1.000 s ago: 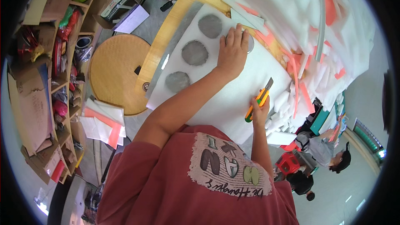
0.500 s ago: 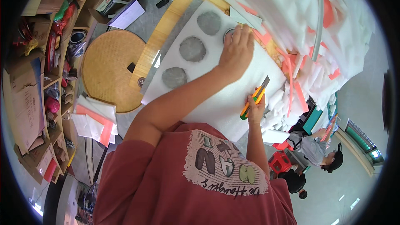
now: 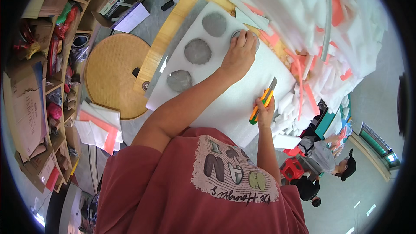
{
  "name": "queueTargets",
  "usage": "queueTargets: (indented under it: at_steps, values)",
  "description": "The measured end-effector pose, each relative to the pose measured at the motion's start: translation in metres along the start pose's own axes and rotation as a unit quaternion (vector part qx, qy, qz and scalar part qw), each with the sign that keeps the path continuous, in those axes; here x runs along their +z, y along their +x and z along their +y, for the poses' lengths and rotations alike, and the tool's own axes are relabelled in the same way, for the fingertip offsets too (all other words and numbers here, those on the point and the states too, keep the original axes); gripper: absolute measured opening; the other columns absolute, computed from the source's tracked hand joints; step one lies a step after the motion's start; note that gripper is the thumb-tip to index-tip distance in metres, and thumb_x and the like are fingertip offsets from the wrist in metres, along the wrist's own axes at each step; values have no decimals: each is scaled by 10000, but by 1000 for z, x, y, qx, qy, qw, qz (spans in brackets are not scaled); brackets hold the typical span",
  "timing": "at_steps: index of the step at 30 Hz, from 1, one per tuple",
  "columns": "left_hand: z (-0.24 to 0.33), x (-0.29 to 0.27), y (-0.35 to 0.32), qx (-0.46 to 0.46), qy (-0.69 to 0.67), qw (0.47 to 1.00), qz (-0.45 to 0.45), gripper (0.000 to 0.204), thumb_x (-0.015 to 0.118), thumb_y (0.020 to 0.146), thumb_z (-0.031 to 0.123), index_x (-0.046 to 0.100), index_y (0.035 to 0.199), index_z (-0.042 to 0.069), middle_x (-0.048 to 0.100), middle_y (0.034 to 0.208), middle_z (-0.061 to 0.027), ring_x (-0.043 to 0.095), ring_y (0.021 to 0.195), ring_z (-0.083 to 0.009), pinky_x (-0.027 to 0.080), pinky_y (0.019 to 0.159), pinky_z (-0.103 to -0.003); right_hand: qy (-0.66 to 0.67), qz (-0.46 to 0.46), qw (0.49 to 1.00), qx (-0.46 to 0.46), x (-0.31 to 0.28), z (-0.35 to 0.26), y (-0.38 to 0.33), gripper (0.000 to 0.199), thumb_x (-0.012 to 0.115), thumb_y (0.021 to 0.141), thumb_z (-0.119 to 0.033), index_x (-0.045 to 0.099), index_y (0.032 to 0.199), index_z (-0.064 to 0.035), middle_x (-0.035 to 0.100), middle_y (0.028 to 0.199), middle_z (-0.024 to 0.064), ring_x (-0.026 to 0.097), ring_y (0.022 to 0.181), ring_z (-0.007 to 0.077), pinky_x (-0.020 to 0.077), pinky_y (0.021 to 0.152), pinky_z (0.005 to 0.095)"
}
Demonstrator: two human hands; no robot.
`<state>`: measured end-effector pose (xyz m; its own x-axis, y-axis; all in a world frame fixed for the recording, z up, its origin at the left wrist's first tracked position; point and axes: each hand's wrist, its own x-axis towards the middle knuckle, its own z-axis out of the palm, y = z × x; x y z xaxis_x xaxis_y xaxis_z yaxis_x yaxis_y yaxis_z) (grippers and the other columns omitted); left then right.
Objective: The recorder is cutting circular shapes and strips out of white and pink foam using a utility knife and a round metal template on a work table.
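**Foam sheet, three holes, knife held off**

While the person leans over the bench, the head view shows both bare arms reaching out onto a white foam sheet (image 3: 242,91) laid on a wooden tabletop (image 3: 173,39).

Left hand (image 3: 239,54): palm down, fingers spread only slightly and curled over a round grey disc (image 3: 255,41) at the far edge of the sheet. Fingertips press on it; most of the disc is hidden under them.

Right hand (image 3: 265,115): fist closed around the handle of a yellow-and-green utility knife (image 3: 262,102). Blade end points up and away from the body, over the foam. Cannot tell if the tip touches the sheet.

Foam sheet carries three round cut-outs (image 3: 197,51) in a row, grey showing through, to the left of the pressing hand.

Beyond the sheet: heap of white and orange foam offcuts (image 3: 312,26), touching its far edge.

Left of the table, on the floor: round woven mat (image 3: 110,73), loose white and orange sheets (image 3: 97,128), open shelving (image 3: 52,86) crammed with boxes.

Lower right: other people (image 3: 329,160) near a red stool (image 3: 290,169), well apart from the bench.
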<state>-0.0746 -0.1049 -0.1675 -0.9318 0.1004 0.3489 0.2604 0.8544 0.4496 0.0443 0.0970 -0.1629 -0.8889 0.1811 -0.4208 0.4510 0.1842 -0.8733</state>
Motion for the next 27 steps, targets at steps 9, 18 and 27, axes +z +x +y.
queueTargets:
  at_steps: [9,18,27]
  values:
    - [6,0,-3,-1,27,1000,2,374,518,777,65,476,1132,-45,430,1210,-182,407,1136,-318,382,933,-389,3,-36,999,23,-4,-9,0,359,536,859,-151,406,1181,-63,514,787,53,518,639,136,436,570,238]
    - [13,-10,2,-1,48,999,2,371,614,740,94,516,1073,-37,475,1159,-156,450,1091,-305,408,898,-388,105,-108,985,89,-22,-28,8,376,472,852,-107,346,1205,-70,516,913,101,530,727,169,481,612,290]
    - [3,-29,37,-27,-12,980,-199,306,721,656,117,591,911,9,517,1056,-88,505,979,-273,460,758,-376,-13,-223,973,58,-52,-106,33,649,491,829,-48,187,1400,-96,533,1052,124,572,798,176,505,638,292]
